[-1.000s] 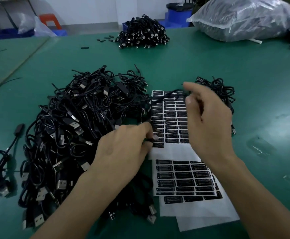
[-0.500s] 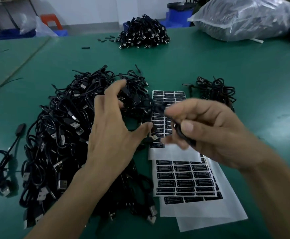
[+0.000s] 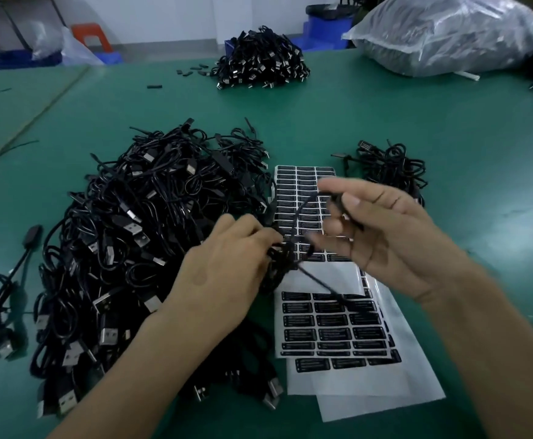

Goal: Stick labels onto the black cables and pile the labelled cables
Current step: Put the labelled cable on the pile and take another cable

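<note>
A big heap of black USB cables [image 3: 138,236] covers the left of the green table [image 3: 449,128]. Sheets of black labels [image 3: 331,331] lie to its right, partly under my hands. My left hand [image 3: 224,274] pinches one black cable [image 3: 300,213] at the heap's right edge. My right hand [image 3: 382,236] holds the same cable's other part between thumb and fingers, above the label sheets. A loose end of the cable trails down over the lower sheet. A small pile of cables [image 3: 392,169] lies right of the sheets.
Another cable pile [image 3: 262,63] sits at the far middle, with a large clear plastic bag [image 3: 449,36] of cables at the far right. A single cable [image 3: 2,289] lies alone at the left. Small black pieces [image 3: 192,71] are scattered at the back.
My left hand dropped from raised and spread down onto the cable at the heap's edge. My right hand stayed over the sheets, and the cable now stretches between both hands.
</note>
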